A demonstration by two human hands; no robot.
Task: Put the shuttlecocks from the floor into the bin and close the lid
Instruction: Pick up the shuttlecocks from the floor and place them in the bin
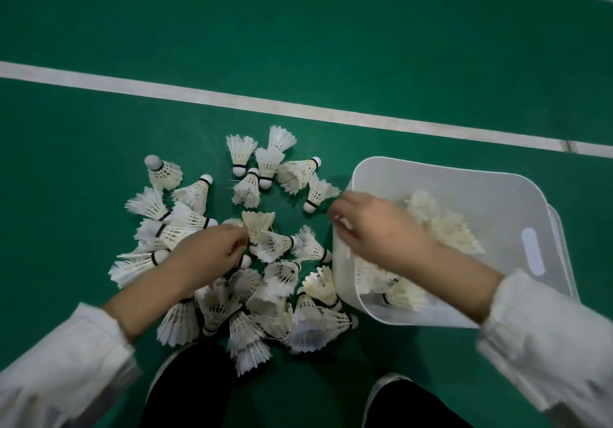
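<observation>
The left hand (212, 248) pinches a white feathered shuttlecock (258, 225) in the floor pile (252, 295), skirt pointing away. The translucent white plastic bin (497, 195) lies to its right, where the right hand (374, 228) hovers over the near rim, grip unclear.

The left hand (205, 251) covers several shuttlecocks (265, 245), its fingertips hidden (grip unclear). The right hand (374, 228) is motion-blurred and masks the bin (497, 195) rim. Both sleeves (547, 338) and shoes (185, 391) are cut off below.
</observation>
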